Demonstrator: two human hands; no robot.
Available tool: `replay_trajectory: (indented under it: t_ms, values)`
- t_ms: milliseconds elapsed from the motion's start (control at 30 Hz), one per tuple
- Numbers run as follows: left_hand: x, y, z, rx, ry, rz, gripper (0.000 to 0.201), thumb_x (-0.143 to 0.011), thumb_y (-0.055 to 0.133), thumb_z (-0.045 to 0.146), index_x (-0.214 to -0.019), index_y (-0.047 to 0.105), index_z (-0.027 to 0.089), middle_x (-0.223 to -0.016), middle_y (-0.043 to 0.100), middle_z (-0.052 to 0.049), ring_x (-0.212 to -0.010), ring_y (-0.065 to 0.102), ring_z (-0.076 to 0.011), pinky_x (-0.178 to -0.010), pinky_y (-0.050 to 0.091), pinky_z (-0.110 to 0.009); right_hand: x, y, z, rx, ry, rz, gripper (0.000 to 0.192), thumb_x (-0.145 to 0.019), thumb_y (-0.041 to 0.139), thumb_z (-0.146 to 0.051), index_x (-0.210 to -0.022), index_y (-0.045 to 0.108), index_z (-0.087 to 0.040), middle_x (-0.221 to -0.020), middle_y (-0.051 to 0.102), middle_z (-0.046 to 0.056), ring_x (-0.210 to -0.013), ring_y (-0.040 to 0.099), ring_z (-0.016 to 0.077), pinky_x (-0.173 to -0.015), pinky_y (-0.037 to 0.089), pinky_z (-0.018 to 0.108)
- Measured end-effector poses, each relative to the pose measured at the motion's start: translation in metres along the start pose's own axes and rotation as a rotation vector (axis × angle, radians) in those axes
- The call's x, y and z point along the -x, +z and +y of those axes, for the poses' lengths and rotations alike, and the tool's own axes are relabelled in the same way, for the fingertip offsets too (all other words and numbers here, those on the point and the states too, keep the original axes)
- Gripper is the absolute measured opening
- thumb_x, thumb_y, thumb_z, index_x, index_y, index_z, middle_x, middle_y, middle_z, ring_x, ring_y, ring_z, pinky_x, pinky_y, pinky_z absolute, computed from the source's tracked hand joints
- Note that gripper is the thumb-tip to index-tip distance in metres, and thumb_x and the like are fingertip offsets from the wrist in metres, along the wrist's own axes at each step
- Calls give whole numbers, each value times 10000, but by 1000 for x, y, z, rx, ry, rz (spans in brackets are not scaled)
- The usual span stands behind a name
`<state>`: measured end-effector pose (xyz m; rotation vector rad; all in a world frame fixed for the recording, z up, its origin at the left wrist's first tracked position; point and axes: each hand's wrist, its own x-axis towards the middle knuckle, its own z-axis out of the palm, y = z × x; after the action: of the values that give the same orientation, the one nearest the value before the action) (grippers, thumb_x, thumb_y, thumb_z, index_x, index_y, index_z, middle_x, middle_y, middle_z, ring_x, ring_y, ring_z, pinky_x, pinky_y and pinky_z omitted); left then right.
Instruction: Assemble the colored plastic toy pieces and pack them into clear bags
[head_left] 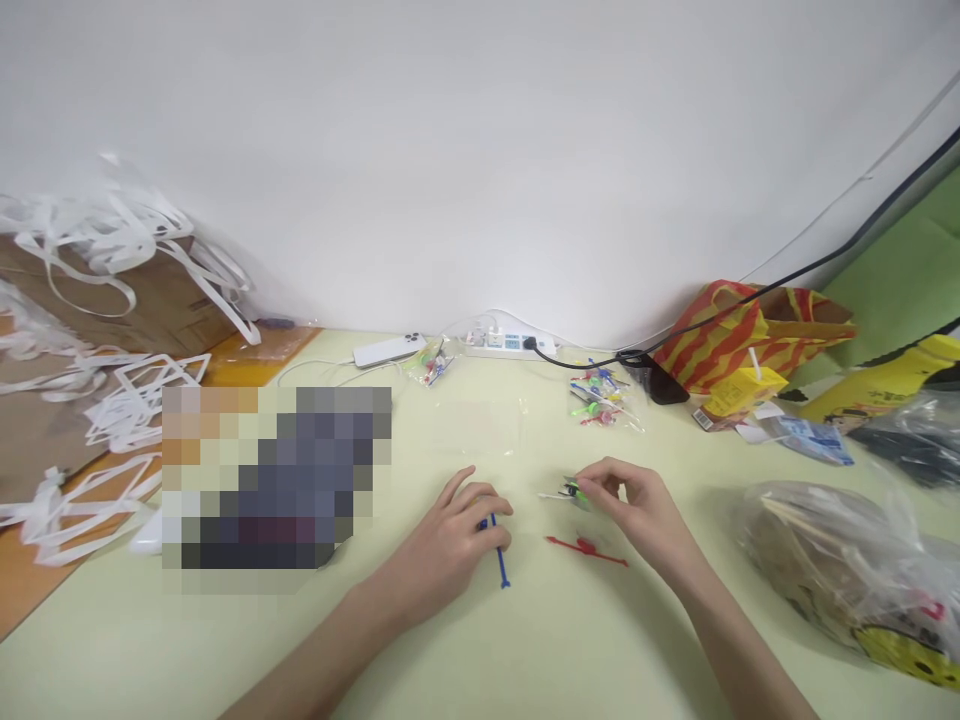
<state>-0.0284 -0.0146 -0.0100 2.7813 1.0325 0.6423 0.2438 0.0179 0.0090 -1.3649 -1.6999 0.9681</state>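
My left hand (461, 535) has its fingers curled over a thin blue plastic stick (501, 565) with a small forked end, close to the table. Part of that stick is hidden under the fingers. To its right, my right hand (626, 500) pinches a small green and black plastic piece (574, 489) between thumb and fingertips, most of it covered. A thin white stick (553, 496) pokes out leftward beside those fingertips. Below, a red plastic stick (586, 548) with a rounded middle lies on the table between the two hands, touched by neither.
A clear bag (474, 428) lies flat beyond my hands. Bags of coloured plastic pieces (600, 392) sit near a power strip (510, 344). White straps (146, 400) are at left, beside a blurred object (292, 480). A plastic-wrapped bundle (832, 560), drink carton (739, 395) and striped bag (720, 325) stand right.
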Motion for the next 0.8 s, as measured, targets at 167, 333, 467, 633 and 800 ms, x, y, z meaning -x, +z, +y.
replay_trajectory:
  t_ms: [167,333,467,633,800]
  values:
    - [2,-1,-3,-15,-4,-8,385,-781,443,-110,-904,618,209,-1168,655,-57,-1175,565,-229,-1190,299,-588,-2,-5,2,-191,152,-35,346,-848,674,-524,-819,705,-181,-778,651,35,-751,553,185,-675,406,291]
    - [2,-4,-4,-25,8,-17,341,-816,465,-81,-916,618,207,-1173,652,-62,-1185,567,-228,-1193,303,-593,-4,-7,5,-258,240,-25,339,-819,708,-520,-793,686,-183,-757,630,19,-742,525,169,-659,364,272]
    - [0,-11,-7,-12,-3,45,318,-887,458,-40,-985,627,211,-1154,659,-63,-1149,583,-205,-1199,305,-567,-5,-7,7,-258,225,-6,316,-820,707,-501,-798,689,-187,-783,639,25,-756,525,173,-664,364,275]
    - [1,-20,-16,11,-58,161,273,-956,447,27,-1026,632,215,-1093,671,-50,-1067,602,-175,-1165,361,-506,-8,-6,14,-164,240,46,297,-806,701,-484,-781,686,-188,-759,636,25,-731,532,179,-636,359,281]
    - [3,-19,-20,19,-84,200,246,-967,463,53,-1031,636,215,-1076,670,-48,-1050,606,-174,-1146,375,-495,-11,-7,23,-25,194,74,289,-827,655,-472,-794,697,-188,-783,669,41,-728,554,192,-647,386,293]
